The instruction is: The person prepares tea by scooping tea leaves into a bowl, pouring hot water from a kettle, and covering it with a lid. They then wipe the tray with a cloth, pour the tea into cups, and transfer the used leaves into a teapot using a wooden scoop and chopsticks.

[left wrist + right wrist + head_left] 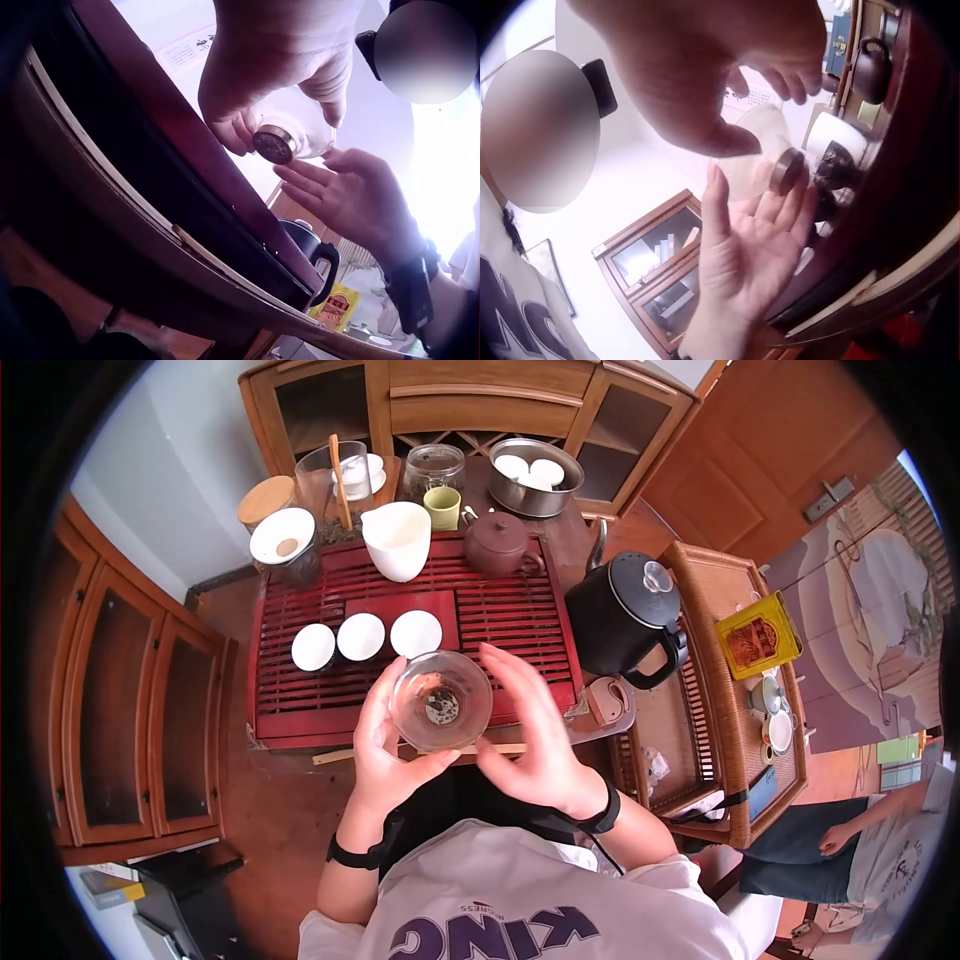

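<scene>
A clear glass vessel (462, 678) with dark bits at its bottom is held above the front edge of the red slatted tray (300, 722). My left hand (385, 755) grips its left side, thumb toward me. On the other side my right hand (540, 745) is spread beside the glass, fingers apart; whether it touches is unclear. The left wrist view shows the glass (304, 124) tilted, its dark round base (274, 144) near the right hand's fingers (304, 184). In the right wrist view, the left hand (742, 262) supports the glass (754, 127) from below.
Three white cups (361, 637) line the tray, behind them a white pitcher (398, 545) and a brown teapot (498, 543). A black kettle (620, 615) stands to the right, beside a wicker shelf (735, 760). Jars and a metal bowl (535, 498) stand at the back; another person (885, 840) is at far right.
</scene>
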Demonstrator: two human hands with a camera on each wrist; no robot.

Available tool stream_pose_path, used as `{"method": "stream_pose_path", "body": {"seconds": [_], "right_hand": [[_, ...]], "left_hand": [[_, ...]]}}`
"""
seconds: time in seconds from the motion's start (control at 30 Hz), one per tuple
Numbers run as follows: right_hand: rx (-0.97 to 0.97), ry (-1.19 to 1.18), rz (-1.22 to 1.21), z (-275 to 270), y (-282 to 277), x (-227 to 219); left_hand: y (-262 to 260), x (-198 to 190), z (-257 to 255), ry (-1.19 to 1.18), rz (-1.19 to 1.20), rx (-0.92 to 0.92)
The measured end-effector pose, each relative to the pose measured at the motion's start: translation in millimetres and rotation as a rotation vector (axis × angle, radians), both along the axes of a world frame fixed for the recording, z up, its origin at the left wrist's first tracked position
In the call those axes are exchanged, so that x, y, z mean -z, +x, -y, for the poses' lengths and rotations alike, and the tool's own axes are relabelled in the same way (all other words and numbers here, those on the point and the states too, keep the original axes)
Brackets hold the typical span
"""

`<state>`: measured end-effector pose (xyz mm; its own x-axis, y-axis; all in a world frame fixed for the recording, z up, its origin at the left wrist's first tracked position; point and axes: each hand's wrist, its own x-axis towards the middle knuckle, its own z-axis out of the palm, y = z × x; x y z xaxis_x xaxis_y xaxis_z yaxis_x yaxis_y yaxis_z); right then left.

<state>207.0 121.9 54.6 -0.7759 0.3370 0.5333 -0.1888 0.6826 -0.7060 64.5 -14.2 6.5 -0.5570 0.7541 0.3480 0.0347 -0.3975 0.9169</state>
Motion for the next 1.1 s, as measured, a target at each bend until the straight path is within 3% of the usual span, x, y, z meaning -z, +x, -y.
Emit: {"method": "stream_pose_path", "body": {"seconds": [0.1,0.17,0.23,0.47,0.77,1.1], "right_hand": [[0.192,-0.058,-0.146,-4,16,21],[0.195,0.0,-0.057,-4,31,30],[0.077,0.093,0.06,-5,42,37],[0.034,0.384,0.307,4,47,52],[0.008,0.434,0.433,1,43,61],[-0.025,0.406,0.398,-5,47,54]], "left_hand": [[-5,-1,5,-0.023,-0.005,-0.057],[-10,0,7,-0.039,-0.024,-0.073],[-14,2,8,-0.062,-0.036,-0.072],[-21,6,9,-0.054,-0.031,0.01],[-31,15,12,-0.035,-0.012,0.106],[-33,13,13,-0.038,0.015,0.147]]}}
